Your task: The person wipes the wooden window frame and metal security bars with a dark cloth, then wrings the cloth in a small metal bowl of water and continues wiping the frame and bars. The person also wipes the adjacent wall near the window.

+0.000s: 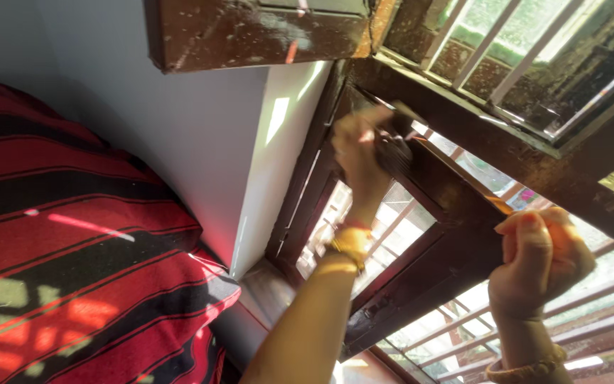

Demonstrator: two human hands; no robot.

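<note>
L hand (359,146) grip clenched on dark brush (392,153) at window frame (456,192), R hand (538,259) fisted on frame edge

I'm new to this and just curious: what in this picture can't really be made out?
- Head view: the dark thing in the left hand is motion-blurred and mostly covered by fingers.
- What the right hand pinches is hidden inside its closed fingers.
- The dark wooden window frame runs off the right edge.
- Outdoors behind the white bars is washed out by glare.
</note>
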